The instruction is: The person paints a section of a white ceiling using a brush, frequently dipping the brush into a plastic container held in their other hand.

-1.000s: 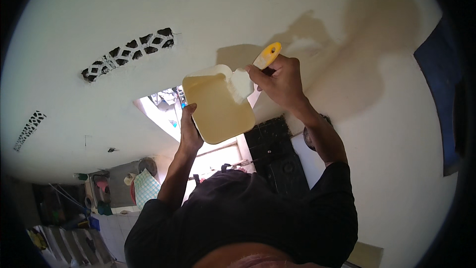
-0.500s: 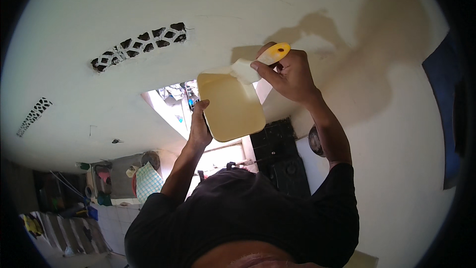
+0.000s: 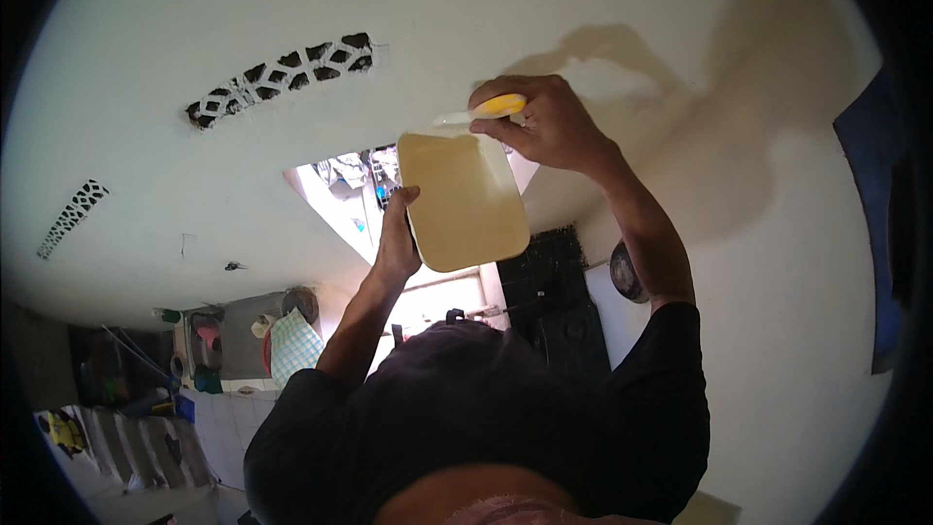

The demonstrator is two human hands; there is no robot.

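Observation:
A cream rounded-rectangle container (image 3: 463, 206) is held up by my left hand (image 3: 398, 233), with the thumb over its left rim. My right hand (image 3: 549, 126) grips a scraper with a yellow handle (image 3: 501, 105) at the container's top edge. The scraper's pale blade (image 3: 450, 119) is turned nearly edge-on, and white material shows on it.
A white wall (image 3: 739, 262) fills much of the view, with two pierced vent strips (image 3: 277, 78) and a blue panel (image 3: 860, 194) at the right. A bright opening (image 3: 335, 194), a dark panel (image 3: 549, 292) and a cluttered counter with a checked cloth (image 3: 296, 345) lie beyond my arms.
The container has shifted up and right in the view. My right hand has risen and turned, bringing the scraper flatter along the top rim, its blade less face-on than before.

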